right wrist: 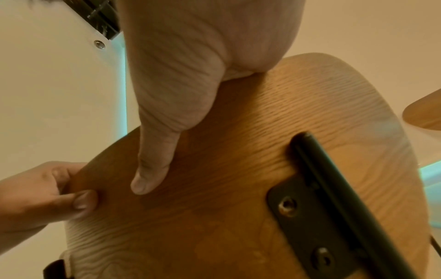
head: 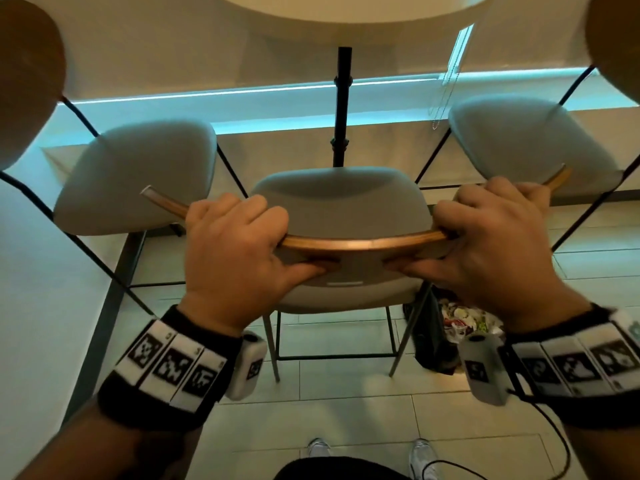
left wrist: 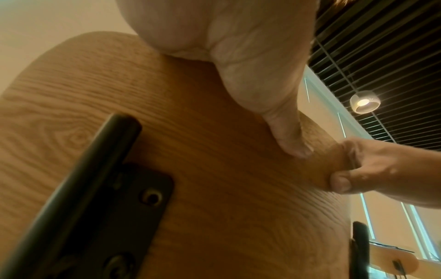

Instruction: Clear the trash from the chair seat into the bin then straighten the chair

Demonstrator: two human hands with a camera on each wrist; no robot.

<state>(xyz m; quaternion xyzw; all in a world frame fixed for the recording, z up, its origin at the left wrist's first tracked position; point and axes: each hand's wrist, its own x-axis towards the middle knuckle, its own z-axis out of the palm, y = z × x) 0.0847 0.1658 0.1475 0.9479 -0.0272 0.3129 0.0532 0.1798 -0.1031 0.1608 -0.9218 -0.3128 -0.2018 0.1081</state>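
The middle chair has a grey cushioned seat [head: 341, 199] and a curved wooden backrest [head: 360, 243]. My left hand [head: 239, 244] grips the backrest's left half, fingers over the top edge and thumb pressed on the rear face. My right hand [head: 485, 237] grips the right half the same way. In the left wrist view my left thumb [left wrist: 290, 139] lies flat on the wood grain [left wrist: 190, 151], and the right hand [left wrist: 372, 169] pinches the edge farther along. The right wrist view shows my right thumb [right wrist: 152, 166] on the backrest [right wrist: 238, 188]. The seat carries no trash. A black bin [head: 446, 334] with trash stands on the floor beside the chair's right legs.
Matching grey chairs stand to the left [head: 138, 174] and right [head: 530, 140]. A round table top [head: 353, 8] on a black post [head: 343, 105] sits beyond the middle chair. A low wall ledge with blue light runs behind. My shoes [head: 420, 455] stand on the tiled floor.
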